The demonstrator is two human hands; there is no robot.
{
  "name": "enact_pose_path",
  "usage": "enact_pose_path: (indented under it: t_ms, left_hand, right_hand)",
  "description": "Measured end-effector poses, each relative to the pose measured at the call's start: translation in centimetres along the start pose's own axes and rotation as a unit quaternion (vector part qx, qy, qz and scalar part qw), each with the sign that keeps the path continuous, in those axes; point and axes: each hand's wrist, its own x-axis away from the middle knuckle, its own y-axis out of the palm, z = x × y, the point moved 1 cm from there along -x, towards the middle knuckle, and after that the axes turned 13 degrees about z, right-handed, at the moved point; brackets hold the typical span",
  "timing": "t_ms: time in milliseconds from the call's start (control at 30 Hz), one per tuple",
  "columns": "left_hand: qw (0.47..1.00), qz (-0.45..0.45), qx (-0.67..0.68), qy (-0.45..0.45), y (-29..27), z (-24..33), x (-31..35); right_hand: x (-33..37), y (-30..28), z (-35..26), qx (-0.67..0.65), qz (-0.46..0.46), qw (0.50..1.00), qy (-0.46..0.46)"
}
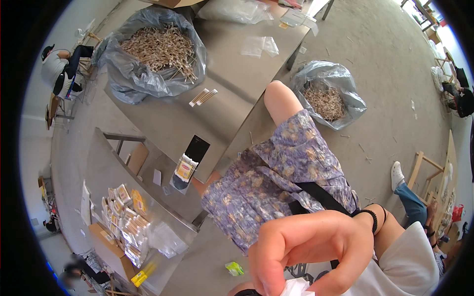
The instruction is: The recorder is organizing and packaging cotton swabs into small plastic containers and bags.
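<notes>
Pinching a white thing (296,287) between thumb and fingers, the right hand (316,232), in the head view, sits well off the table (148,111). Gripping that cropped thing seems the step; the next move likely calls for a steady pinch. I cannot tell the left hand's state. Bare room separates the table's swab bundles (203,97) from its edge.

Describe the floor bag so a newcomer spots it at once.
Find the big table, top centre, then the floor right of its edge. There, beside the bare knee, sits a grey bag of swabs. Unlike the fuller table bag, it stands on the floor.
</notes>
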Motion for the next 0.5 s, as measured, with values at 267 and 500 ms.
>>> enact_pose_path:
  t_ms: [267, 500]
  left_hand:
    - [0.999, -0.024, -0.005, -0.023, 0.1, 1.4, -1.8]
    - [0.999, -0.025, -0.020, -0.033, -0.8, 2.0, -4.3]
  right_hand:
    - [0.0, 0.1, -0.1, 0.007, -0.046, 0.999, -0.010]
    - [-2.3, -0.9, 0.2, -0.034, 0.127, 0.990, 0.045]
